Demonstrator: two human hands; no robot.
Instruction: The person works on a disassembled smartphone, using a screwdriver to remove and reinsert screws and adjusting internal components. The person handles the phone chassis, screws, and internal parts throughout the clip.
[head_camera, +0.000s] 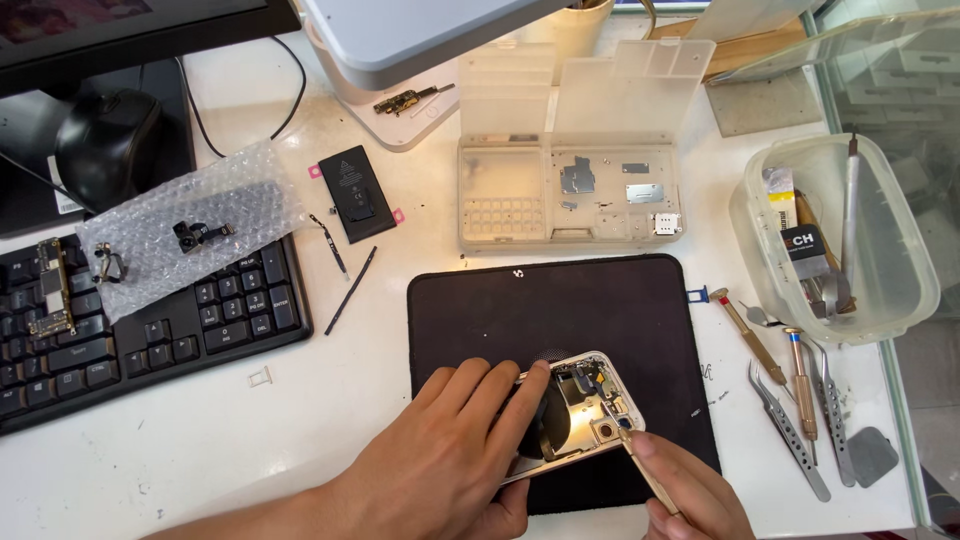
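Roughly, biggest thing first:
- white worktable (300, 440), carries everything.
- black keyboard (150, 330) at left edge; a bare circuit board (52, 288) lies on its keys, and a sheet of bubble wrap (190, 215) with a small camera module (200, 235) overlaps its top.
- black work mat (560, 300) at centre front, the opened phone on it.
- clear plastic tub (890, 290) at right, tools standing in it.
- clear parts organiser box (570, 195) behind the mat, lids up, small metal plates inside.
- black mouse (105, 145) at far left.
- left hand (450, 450), fingers spread and pressed down over the phone's left half, index tip on its top edge, pinning it to the mat.
- opened phone body (585, 405), back up, tilted, at the mat's front edge, partly under the left hand; inner parts and a round black coil show.
- right hand (690, 495) at bottom right, thumb and fingers pinched together round a thin tool.
- black phone battery (357, 193) with pink tabs, lying left of the organiser.
- thin tan tool (650, 475), tip touching the phone's lower right corner near a round opening.
- tweezers (790, 430) and screwdrivers (800, 385) lying loose right of the mat.
- black spudger (350, 290) between keyboard and mat.
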